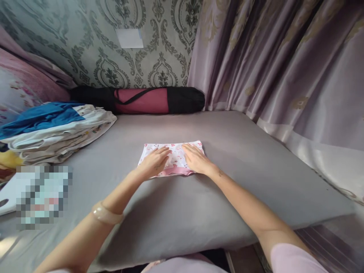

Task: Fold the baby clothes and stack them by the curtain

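A small folded cloth item (176,154), white with a pink and red print, lies flat on the grey sheet in front of me. A pink band runs along its near edge. My left hand (156,161) rests flat on its left part, fingers stretched out. On its right part lies my right hand (195,157), also flat with the fingers extended. Neither hand grips anything. The palms cover portions of the cloth, so I cannot tell exactly what kind of garment it is. A pale bangle (106,214) sits on my left forearm.
The grey sheet (227,151) covers the bed. A stack of folded clothes (62,125) is at the left, near a blurred item (45,197) and a white object (11,193). A long black and maroon bag (142,100) lies along the wall. Curtains (273,68) hang at the right.
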Demonstrator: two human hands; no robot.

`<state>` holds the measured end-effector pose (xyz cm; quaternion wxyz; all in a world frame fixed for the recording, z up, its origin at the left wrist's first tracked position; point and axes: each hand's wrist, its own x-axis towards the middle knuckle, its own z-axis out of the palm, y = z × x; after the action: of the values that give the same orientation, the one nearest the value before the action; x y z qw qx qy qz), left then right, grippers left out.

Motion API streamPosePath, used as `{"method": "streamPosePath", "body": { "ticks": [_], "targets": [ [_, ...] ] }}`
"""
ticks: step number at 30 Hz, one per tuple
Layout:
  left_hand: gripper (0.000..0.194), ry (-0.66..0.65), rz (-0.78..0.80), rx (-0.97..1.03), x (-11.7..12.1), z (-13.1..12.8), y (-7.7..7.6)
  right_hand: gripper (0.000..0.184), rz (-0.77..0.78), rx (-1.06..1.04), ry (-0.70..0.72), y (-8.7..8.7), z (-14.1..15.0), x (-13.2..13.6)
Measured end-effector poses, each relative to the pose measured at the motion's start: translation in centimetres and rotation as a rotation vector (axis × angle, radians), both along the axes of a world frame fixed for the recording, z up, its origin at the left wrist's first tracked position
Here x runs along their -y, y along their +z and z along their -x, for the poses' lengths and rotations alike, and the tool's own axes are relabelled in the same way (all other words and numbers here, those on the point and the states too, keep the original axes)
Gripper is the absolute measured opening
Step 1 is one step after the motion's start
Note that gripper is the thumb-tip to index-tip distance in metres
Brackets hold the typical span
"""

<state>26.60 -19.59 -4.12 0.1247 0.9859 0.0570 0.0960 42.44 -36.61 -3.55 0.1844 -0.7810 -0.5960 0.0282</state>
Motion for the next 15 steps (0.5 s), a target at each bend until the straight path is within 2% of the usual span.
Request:
{"method": "streamPosePath", "body": {
  "ticks": [3, 6, 11, 15],
  "targets": [
    [0.048, 0.091, -0.074, -0.05, 0.9, -2.8, -1.4, 0.054, 0.109, 0.04, -0.022, -0.7, 1.1, -2.9],
    [0.049, 0.197, -0.138, -0.053, 0.9, -3.7, -2.7, 0.057, 0.143, 0.064, -0.063, -2.1, 1.4, -4.4],
    [0.05, 0.237, -0.153, -0.071, 0.3, -3.4, -3.9, 0.059, 0.171, 0.066, -0.088, -3.9, 1.2, -4.7],
    [0.05, 0.244, -0.182, -0.074, 0.4, -3.4, -3.9, 0.059, 0.187, 0.052, -0.085, -3.6, 1.1, -4.6]
  ]
}}
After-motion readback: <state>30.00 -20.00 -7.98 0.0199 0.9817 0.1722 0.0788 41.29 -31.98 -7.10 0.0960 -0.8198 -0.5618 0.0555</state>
